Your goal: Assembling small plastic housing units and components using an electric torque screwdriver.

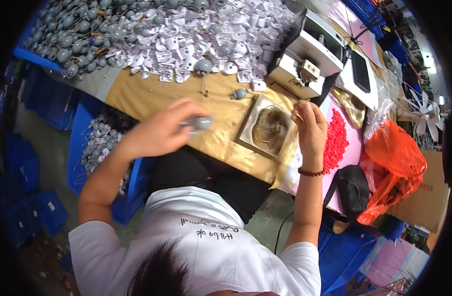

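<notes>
My left hand point(169, 127) is closed on a grey ball-shaped part point(202, 123), blurred by motion, above the tan table covering. My right hand point(310, 123) is raised at the right, thumb and fingertips pinched together; whatever they hold, if anything, is too small to make out. Just left of it lies a square metal block point(249, 129) with a brownish, wet-looking hollow. Beyond the hands, a loose grey ball point(239, 93) with a thin wire lies on the covering, and another grey ball point(203, 66) sits at the edge of the white pile.
A large heap of white plastic pieces point(186, 37) and wired grey balls point(70, 37) covers the far side. Red small parts point(336, 140) lie at the right, beside a black pouch point(350, 190) and orange bag point(396, 158). A white boxy machine point(297, 79) stands back right; a blue bin point(78, 163) sits below left.
</notes>
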The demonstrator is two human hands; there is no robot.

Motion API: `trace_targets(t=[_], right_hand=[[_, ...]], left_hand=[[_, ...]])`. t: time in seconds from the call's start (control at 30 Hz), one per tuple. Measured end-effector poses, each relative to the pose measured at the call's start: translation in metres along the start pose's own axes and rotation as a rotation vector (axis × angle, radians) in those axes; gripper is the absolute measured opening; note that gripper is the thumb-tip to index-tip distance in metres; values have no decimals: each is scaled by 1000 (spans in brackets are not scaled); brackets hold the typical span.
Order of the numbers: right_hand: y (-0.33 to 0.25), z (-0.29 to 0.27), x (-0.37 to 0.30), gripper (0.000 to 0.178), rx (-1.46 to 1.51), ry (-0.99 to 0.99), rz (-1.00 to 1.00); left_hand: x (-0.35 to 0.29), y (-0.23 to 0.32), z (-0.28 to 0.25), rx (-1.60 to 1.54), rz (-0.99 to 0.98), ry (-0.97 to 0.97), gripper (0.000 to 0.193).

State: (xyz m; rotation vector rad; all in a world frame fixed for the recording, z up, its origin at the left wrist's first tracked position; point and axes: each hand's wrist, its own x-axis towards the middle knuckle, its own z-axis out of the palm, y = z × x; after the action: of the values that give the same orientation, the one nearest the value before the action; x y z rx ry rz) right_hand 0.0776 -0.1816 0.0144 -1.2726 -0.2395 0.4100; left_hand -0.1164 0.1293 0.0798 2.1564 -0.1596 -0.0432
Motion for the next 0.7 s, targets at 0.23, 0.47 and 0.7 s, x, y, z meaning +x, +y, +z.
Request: trace_targets(t=[0.23,0.47,0.7], right_hand=[[17,-50,-16,17,-49,64,112],[12,-41,-47,15,-390,-15,146],[-27,-80,-54,12,-1201,-77,-257]], left_hand=[[-86,-39,-92,782,-364,105,37],[20,-82,-16,802,-97,371,36],[58,-108,11,887,-117,431,32]])
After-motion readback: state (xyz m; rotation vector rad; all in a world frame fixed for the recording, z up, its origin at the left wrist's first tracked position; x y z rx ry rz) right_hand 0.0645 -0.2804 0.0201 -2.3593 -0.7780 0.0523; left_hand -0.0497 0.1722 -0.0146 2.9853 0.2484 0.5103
